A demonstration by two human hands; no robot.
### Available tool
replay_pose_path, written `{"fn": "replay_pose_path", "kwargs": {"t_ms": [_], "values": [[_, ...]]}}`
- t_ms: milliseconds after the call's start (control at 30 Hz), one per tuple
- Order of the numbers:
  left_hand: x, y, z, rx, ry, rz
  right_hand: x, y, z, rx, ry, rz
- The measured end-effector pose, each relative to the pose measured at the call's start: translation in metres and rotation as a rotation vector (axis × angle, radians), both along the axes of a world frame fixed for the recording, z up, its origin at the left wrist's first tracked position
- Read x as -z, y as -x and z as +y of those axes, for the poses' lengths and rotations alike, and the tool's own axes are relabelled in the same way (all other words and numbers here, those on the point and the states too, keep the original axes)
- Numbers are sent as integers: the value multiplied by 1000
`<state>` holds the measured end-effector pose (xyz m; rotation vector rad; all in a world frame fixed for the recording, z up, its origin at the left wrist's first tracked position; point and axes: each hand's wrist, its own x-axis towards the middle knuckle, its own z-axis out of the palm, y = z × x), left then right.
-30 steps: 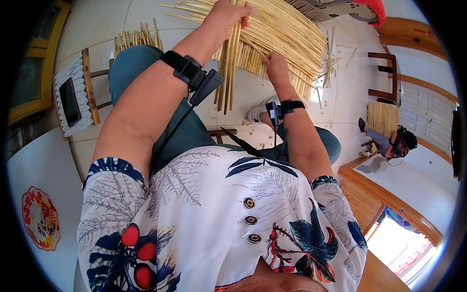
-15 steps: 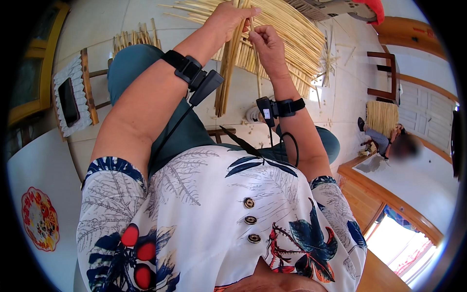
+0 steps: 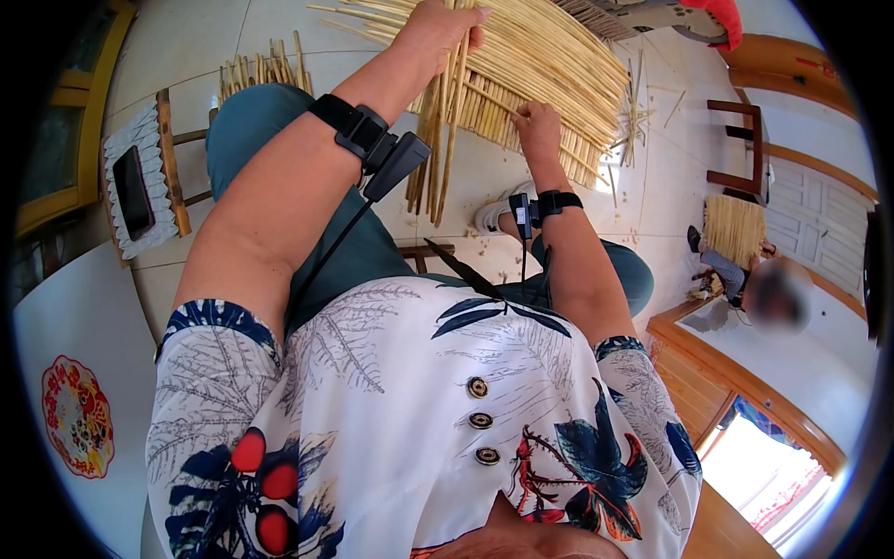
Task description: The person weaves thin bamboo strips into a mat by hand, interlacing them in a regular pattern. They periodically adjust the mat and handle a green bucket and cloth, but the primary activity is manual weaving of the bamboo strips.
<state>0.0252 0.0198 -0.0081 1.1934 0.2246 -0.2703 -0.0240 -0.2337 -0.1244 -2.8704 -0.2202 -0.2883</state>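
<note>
- I am looking down past a leaf-print shirt (image 3: 400,410) at both arms reaching far toward a pile of pale reeds (image 3: 549,56) lying on the tiled floor (image 3: 186,37)
- My left hand (image 3: 438,28) is clamped around a bundle (image 3: 438,130) of reeds, fingers wrapped over the top end; the bundle is hanging near-upright from the grip, its lower ends fanning out toward me above the floor
- My right hand (image 3: 535,126) is resting on the near edge of the pile, fingers curled together in a loose fist; I cannot tell whether it is pinching a single reed
- The two hands are sitting apart, left one farther and to the left, right one nearer and to the right of the bundle
- Each wrist is wearing a black band (image 3: 358,126) with a small device and a cable running back along the arm
- A shoe (image 3: 494,210) is showing just near of the right hand, under the wrist
- A stool (image 3: 140,177) with a woven seat is standing to the left, a dark phone (image 3: 132,191) lying on it
- A second, smaller bunch of reeds (image 3: 251,70) is lying on the floor far left, beside the stool
- Another person (image 3: 745,270) is sitting at the right with a bundle of their own, well apart from me
</note>
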Motion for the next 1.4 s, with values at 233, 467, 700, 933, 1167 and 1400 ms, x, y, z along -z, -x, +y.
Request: {"fn": "replay_pose_path", "kwargs": {"t_ms": [233, 467, 700, 933, 1167, 1400], "values": [[11, -7, -9, 9, 120, 12, -4, 5, 8, -68, -42, 87], [18, -10, -10, 44, 186, -26, -33, 5, 9, 30, -436, 322], [9, -4, -8, 10, 253, -38, -82, -3, 59, -4, -1080, 390], [4, -2, -4, -10, 61, 25, -94, -1, 100, -149, -1213, 478], [-13, 3, 2, -57, 46, 53, -28, -27, 33, 22, -275, 106], [1, -7, -1, -112, 106, 2, -1, -19, 8, 18, -17, 56]]}}
